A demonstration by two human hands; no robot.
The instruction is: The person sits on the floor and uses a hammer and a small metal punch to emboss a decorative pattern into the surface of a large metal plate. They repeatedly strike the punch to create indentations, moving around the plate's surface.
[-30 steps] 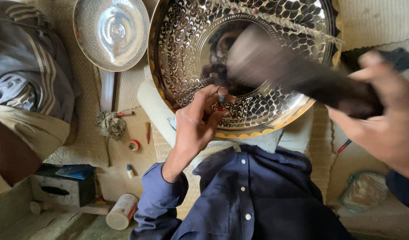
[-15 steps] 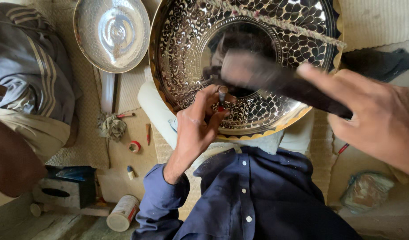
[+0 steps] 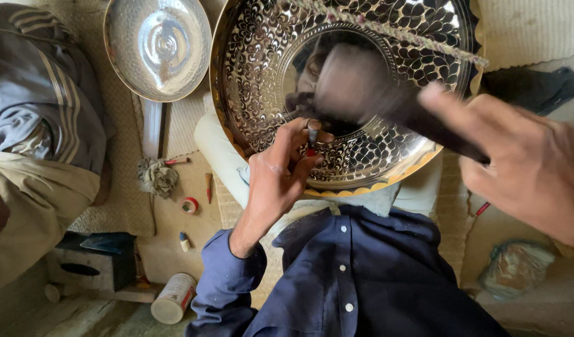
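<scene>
Large engraved tray: is lying tilted across the person's lap at 12 o'clock of the frame, its polished face covered in a leaf-like punched pattern, its gold scalloped edge showing at 6 o'clock of the tray.
Left hand: is pinching a small punch between thumb and fingertips, holding it upright with its tip against the tray near the inner ring, at about 7 o'clock of the tray's centre.
Right hand: is closing round the handle of a dark hammer, whose head is blurring over the tray's middle; the exact wrap of the fingers cannot be told through the blur.
Handling of tray: judged to be thin sheet metal, stiff yet easily dented, smooth and slippery on its face; the rim looks like the safe place to grip, away from the worked pattern.
Handling of punch: judged hard, narrow and apt to skid; best taken low on the shank.
Surroundings: a smaller plain bowl is resting at 11 o'clock; a rag, a roll of red tape and a white can are lying on the mat at 8 o'clock.
Other person: a seated figure in grey and tan clothing is sitting at 9 o'clock, apart from the work.
</scene>
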